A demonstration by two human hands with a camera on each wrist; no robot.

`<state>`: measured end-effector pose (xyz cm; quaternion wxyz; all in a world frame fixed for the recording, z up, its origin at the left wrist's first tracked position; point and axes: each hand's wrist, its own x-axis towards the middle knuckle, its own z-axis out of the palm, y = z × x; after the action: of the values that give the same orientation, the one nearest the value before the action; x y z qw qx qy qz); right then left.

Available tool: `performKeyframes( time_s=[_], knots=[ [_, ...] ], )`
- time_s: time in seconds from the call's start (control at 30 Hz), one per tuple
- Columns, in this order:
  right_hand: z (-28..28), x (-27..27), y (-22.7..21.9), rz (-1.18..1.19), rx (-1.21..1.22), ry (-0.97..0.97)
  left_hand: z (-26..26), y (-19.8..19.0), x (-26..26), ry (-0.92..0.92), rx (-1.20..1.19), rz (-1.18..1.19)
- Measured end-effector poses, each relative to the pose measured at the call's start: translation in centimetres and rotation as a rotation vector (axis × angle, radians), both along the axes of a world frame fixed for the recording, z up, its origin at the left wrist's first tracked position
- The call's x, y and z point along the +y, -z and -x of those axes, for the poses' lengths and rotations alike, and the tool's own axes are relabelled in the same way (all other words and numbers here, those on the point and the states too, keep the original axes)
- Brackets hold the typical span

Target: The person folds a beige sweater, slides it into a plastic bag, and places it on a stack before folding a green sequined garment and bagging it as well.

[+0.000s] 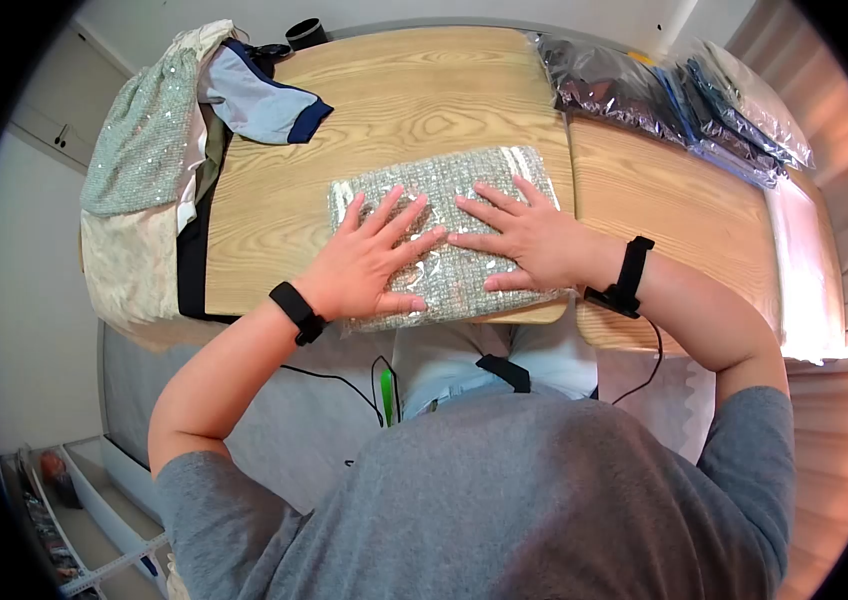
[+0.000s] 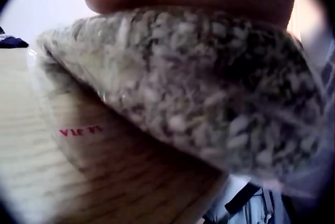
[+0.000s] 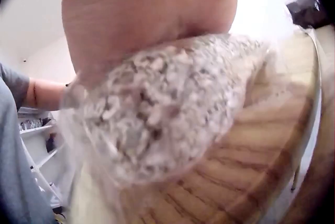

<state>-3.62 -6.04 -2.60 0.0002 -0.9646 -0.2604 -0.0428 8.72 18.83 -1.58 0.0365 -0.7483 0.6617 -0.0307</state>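
A folded grey-green tweed garment in a clear plastic bag (image 1: 449, 195) lies at the front edge of the wooden table. Both hands rest on top of it with fingers spread: the left hand (image 1: 369, 260) on its left half, the right hand (image 1: 534, 240) on its right half. The two index or middle fingertips nearly meet at the centre. In the left wrist view the bagged garment (image 2: 183, 88) bulges under the palm, and red print shows on the loose plastic. The right wrist view has the bagged garment (image 3: 162, 109) beneath the heel of the hand.
A pile of clothes (image 1: 144, 170), one sequinned, drapes over the table's left edge. A grey and navy garment (image 1: 259, 105) lies beside it. Several bagged garments (image 1: 624, 90) sit at the back right, with clear plastic bags (image 1: 804, 270) along the right edge. A cable (image 1: 659, 365) hangs from the right wristband.
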Motion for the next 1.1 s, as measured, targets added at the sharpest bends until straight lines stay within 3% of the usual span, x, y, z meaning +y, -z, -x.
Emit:
performKeyframes(
  time_s=[0.4, 0.7, 0.9, 0.97, 1.1],
  knots=[
    [-1.6, -0.9, 0.7, -0.113, 0.173, -0.011, -1.0, 1.6, -0.4, -0.058, 0.215, -0.054],
    [-2.0, -0.9, 0.5, -0.128, 0.255, 0.001, -1.2, 1.9, -0.6, -0.061, 0.248, -0.057],
    [-1.8, -1.0, 0.9, -0.161, 0.209, -0.001, -0.9, 1.9, -0.6, -0.059, 0.256, -0.036],
    [-2.1, -1.1, 1.2, -0.071, 0.142, 0.008, -1.4, 1.9, -0.8, -0.040, 0.224, -0.084],
    [-1.8, -1.0, 1.0, -0.084, 0.197, -0.005, -1.4, 1.9, -0.7, -0.040, 0.244, -0.016]
  ],
)
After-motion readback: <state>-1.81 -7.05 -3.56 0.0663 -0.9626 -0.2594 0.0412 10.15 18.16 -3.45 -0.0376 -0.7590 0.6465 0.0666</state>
